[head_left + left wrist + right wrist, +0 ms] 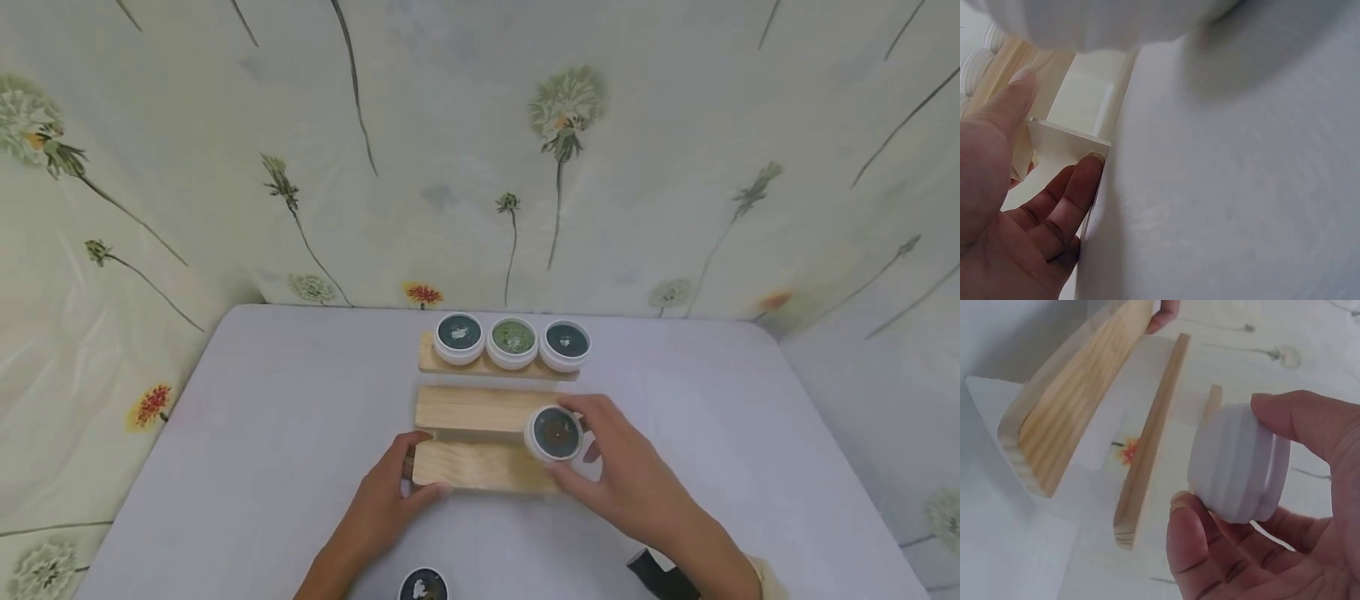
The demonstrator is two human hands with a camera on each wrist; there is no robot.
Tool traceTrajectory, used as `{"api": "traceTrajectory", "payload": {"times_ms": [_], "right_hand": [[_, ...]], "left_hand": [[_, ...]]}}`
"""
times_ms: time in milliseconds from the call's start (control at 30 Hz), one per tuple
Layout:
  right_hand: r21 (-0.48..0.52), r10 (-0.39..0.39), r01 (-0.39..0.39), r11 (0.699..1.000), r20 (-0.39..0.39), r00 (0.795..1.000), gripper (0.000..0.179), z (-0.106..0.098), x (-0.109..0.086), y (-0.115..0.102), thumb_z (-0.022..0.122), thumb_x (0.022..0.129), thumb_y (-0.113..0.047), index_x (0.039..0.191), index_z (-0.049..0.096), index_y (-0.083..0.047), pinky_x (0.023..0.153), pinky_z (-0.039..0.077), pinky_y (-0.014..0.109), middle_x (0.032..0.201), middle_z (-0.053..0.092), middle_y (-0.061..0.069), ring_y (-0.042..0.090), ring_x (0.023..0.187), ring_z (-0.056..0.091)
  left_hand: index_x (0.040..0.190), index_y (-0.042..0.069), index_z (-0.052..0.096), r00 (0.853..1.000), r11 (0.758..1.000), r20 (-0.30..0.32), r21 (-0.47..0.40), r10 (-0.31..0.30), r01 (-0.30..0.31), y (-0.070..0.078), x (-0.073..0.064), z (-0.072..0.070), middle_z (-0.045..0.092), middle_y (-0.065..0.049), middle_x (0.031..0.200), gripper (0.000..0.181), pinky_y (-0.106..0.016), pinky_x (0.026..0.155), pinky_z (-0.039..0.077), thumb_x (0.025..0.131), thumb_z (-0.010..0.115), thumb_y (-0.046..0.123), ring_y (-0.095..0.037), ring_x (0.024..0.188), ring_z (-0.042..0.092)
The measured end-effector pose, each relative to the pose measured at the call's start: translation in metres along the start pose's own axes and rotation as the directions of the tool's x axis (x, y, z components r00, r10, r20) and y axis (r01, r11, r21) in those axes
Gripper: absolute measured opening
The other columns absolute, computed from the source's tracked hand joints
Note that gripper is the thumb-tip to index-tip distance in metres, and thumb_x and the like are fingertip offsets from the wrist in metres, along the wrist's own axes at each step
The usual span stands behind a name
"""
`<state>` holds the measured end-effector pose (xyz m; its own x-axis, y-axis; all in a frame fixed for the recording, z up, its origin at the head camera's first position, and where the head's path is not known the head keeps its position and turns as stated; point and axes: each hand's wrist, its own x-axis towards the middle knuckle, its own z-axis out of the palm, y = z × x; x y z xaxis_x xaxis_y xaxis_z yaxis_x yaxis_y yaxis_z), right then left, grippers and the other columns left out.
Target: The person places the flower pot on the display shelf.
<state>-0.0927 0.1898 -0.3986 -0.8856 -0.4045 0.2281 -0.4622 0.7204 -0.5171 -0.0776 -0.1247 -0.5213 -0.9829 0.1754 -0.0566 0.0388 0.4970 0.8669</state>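
Note:
A white round jar [557,433] with a dark top is pinched between the thumb and fingers of my right hand [630,475]. It is held over the right end of a tiered stand with wooden planks. In the right wrist view, the jar's ribbed white side [1235,465] shows, apart from the planks. My left hand [382,496] grips the left end of the front plank [480,467]; in the left wrist view, its fingers touch a pale upright support [1066,137]. Behind lies the middle plank [468,408], bare on its visible part. Three jars [512,342] stand in a row on the back plank [495,368].
Another dark-topped jar [423,587] stands at the near edge of view. A black object [663,577] lies by my right forearm. White cloth [300,392] covers the table, and flower-patterned sheeting [450,167] hangs behind and at the sides.

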Motion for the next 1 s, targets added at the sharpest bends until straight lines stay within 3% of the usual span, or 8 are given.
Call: {"api": "traceTrajectory", "payload": {"times_ms": [200,433,567,800,1000], "right_hand": [[0.07,0.121,-0.119,0.99,-0.028,0.992,0.071,0.001,0.006,0.011,0.09,0.082,-0.017,0.141,0.052,-0.006,0.074,0.057,0.032,0.128,0.063,0.008,0.016,0.096,0.063],[0.059,0.222,-0.219,0.974,-0.056,0.973,0.072,0.005,0.01,0.018,0.089,0.086,-0.025,0.142,0.052,-0.002,0.078,0.057,0.04,0.124,0.064,0.012,0.022,0.1,0.063],[0.06,0.236,-0.232,0.971,-0.081,0.968,0.07,0.007,0.011,0.018,0.089,0.086,-0.025,0.143,0.052,-0.004,0.078,0.058,0.041,0.126,0.063,0.012,0.022,0.099,0.063],[0.078,0.211,-0.202,0.976,-0.121,0.97,0.068,0.013,0.013,0.02,0.09,0.084,-0.022,0.138,0.053,-0.005,0.078,0.056,0.029,0.131,0.057,0.011,0.022,0.107,0.061],[0.073,0.239,-0.232,0.97,-0.123,0.963,0.075,0.014,0.011,0.022,0.089,0.086,-0.033,0.144,0.05,-0.005,0.079,0.057,0.039,0.136,0.055,0.012,0.024,0.109,0.061]], "left_hand": [[0.148,0.021,0.047,1.0,1.0,0.003,0.007,-0.017,0.017,0.001,-0.001,0.001,0.065,0.01,0.104,0.072,-0.034,0.086,0.049,0.09,0.084,0.04,-0.007,0.095,0.062],[0.148,0.022,0.046,1.0,1.0,0.004,0.004,-0.009,0.009,0.002,-0.002,0.001,0.066,0.011,0.104,0.072,-0.035,0.086,0.05,0.089,0.084,0.039,-0.007,0.095,0.063],[0.148,0.024,0.046,1.0,1.0,0.001,0.002,-0.014,0.014,0.001,-0.003,0.001,0.066,0.012,0.104,0.073,-0.035,0.088,0.05,0.089,0.085,0.039,-0.006,0.096,0.063],[0.147,0.025,0.047,1.0,1.0,-0.014,0.016,-0.008,0.008,0.001,-0.002,0.001,0.066,0.011,0.103,0.071,-0.037,0.089,0.049,0.089,0.085,0.037,-0.007,0.097,0.062],[0.147,0.024,0.047,1.0,1.0,-0.013,0.022,-0.016,0.016,0.003,0.0,0.001,0.066,0.009,0.104,0.07,-0.038,0.088,0.049,0.089,0.085,0.034,-0.009,0.097,0.062]]}}
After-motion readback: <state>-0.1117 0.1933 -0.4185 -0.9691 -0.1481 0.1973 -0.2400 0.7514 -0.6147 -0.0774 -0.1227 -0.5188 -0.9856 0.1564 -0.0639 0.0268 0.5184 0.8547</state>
